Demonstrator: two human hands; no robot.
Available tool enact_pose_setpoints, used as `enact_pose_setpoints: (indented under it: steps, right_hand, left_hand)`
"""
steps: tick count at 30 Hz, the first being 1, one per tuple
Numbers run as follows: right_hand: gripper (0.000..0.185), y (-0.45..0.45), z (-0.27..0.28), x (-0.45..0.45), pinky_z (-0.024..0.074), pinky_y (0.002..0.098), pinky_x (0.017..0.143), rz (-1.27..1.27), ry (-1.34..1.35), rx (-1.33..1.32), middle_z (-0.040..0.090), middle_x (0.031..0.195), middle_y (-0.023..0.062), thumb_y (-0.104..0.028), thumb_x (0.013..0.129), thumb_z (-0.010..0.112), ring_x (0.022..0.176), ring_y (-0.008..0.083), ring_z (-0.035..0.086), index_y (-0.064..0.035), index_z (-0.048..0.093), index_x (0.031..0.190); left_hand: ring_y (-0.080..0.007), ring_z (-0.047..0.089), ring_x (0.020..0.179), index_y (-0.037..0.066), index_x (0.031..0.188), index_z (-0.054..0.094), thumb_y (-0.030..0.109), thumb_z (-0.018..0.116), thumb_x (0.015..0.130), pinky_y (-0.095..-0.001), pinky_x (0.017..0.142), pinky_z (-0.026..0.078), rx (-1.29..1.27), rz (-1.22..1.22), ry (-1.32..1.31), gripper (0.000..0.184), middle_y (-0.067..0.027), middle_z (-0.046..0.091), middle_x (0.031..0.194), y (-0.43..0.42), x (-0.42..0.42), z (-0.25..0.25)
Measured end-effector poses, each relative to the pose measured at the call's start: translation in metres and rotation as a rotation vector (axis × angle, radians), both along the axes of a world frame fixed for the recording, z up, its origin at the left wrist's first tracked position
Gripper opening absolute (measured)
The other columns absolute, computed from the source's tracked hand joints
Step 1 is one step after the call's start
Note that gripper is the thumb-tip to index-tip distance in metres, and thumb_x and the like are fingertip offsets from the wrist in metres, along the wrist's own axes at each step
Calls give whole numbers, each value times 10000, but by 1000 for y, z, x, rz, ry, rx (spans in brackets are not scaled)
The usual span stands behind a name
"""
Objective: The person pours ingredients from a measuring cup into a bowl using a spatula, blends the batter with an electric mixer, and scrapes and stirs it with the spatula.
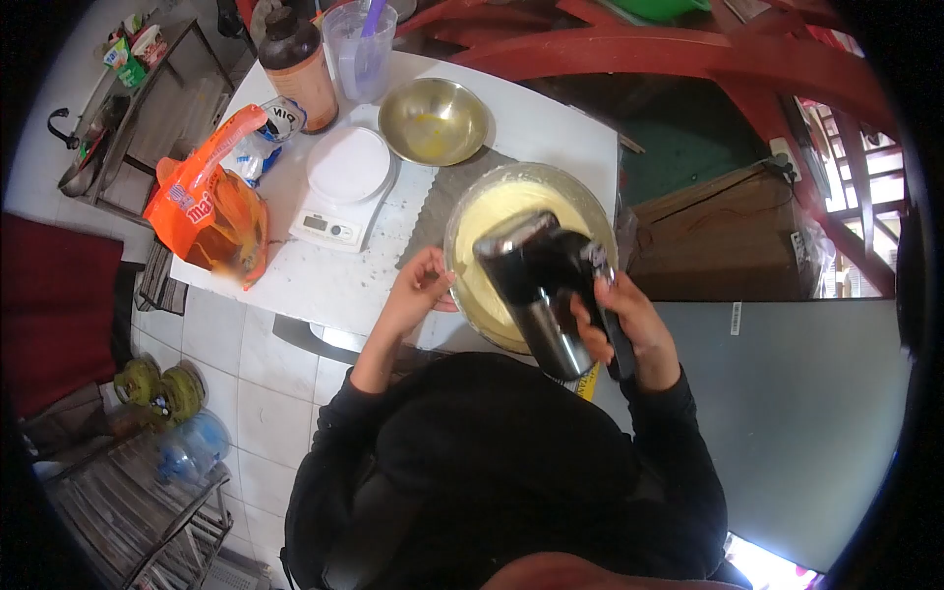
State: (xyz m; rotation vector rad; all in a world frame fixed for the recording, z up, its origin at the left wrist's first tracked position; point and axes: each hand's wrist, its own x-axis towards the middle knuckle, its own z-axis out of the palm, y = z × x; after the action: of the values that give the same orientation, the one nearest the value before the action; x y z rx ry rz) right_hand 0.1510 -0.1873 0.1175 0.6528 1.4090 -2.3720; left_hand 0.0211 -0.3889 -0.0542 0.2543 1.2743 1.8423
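At the near side of the white table (580, 128), the right hand (634, 320) grasps the handle of a black and silver hand mixer (536, 285), fingers wrapped around it. The mixer is over the near part of a large bowl (603, 211) of pale yellow batter (487, 211). The left hand (418, 292) is at the bowl's left side, fingers bent; whether they grip its rim, I cannot tell. A grey cloth (425, 224) shows left of the bowl. Farther left are a kitchen scale (331, 232) and an orange bag (206, 221). Beyond stands a smaller metal bowl (403, 116), then, at the far left, a brown bottle (300, 84) beside a clear jug (346, 61).
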Motion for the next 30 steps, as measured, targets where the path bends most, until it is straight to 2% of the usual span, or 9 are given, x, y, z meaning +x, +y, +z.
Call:
enact_pose_setpoints:
  steps: [3, 9, 13, 15, 17, 20, 21, 26, 30]
  right_hand:
    - [387, 9, 0, -17, 355, 198, 295, -115, 56, 83, 472, 470, 24, -389, 860, 491, 320, 98, 436, -25, 496, 728]
    - [441, 45, 5, 0, 345, 201, 294, -400, -32, 48, 432, 473, 2, -471, 847, 467, 318, 84, 405, -61, 459, 688]
    - [444, 39, 6, 38, 354, 192, 301, -421, -93, 62, 436, 475, -3, -483, 843, 468, 324, 74, 408, -65, 457, 694]
    - [407, 26, 9, 57, 362, 200, 295, -444, -104, 11, 460, 481, 17, -416, 856, 491, 329, 85, 425, -46, 462, 690]
    - [443, 10, 11, 70, 343, 223, 288, -410, -133, 42, 435, 468, 42, -423, 865, 462, 312, 109, 414, -13, 463, 697]
    - [373, -14, 17, 73, 347, 230, 294, -314, -137, -38, 456, 485, 61, -328, 858, 518, 333, 125, 435, 7, 467, 702]
    - [381, -25, 20, 70, 352, 186, 296, -282, -154, -47, 469, 489, 42, -347, 869, 498, 337, 87, 440, -12, 490, 688]
    - [398, -42, 5, 30, 364, 176, 315, -89, 52, -21, 469, 486, 0, -398, 862, 491, 339, 70, 453, -39, 490, 688]
    - [429, -30, -15, -4, 362, 212, 316, -311, 65, -5, 456, 490, 35, -430, 857, 479, 333, 96, 428, -18, 458, 742]
  left_hand:
    - [-106, 575, 648, 80, 959, 471, 92, 535, 838, -251, 546, 542, -29, 18, -4, 137, -6, 535, 844, 1, 2, 1]
    - [-103, 576, 640, 78, 917, 468, 93, 534, 840, -259, 571, 546, -44, -24, 52, 102, -15, 539, 821, 1, -1, 2]
    - [-93, 571, 604, 67, 865, 415, 53, 501, 849, -242, 566, 540, -61, -67, 24, 89, -26, 521, 840, 5, -2, 8]
    - [-102, 580, 599, 64, 859, 414, 50, 496, 851, -248, 571, 542, -46, -91, 9, 83, -39, 539, 851, 3, -6, 0]
    - [-107, 584, 596, 59, 858, 414, 52, 496, 852, -250, 570, 542, -44, -108, 0, 83, -37, 540, 836, 2, -7, -1]
    - [-115, 589, 598, 54, 855, 411, 53, 497, 852, -258, 573, 544, -40, -147, -2, 86, -36, 538, 822, 2, -11, 3]
    - [-118, 590, 600, 53, 854, 410, 53, 497, 852, -262, 575, 544, -40, -160, -1, 87, -36, 537, 819, 3, -13, 5]
    - [-129, 592, 604, 50, 858, 410, 51, 502, 851, -279, 582, 544, -36, -196, 17, 92, -45, 533, 818, 2, -17, 4]
    - [-132, 592, 606, 50, 859, 407, 64, 518, 848, -278, 581, 545, -25, -183, 28, 112, -47, 527, 821, 0, -16, 7]
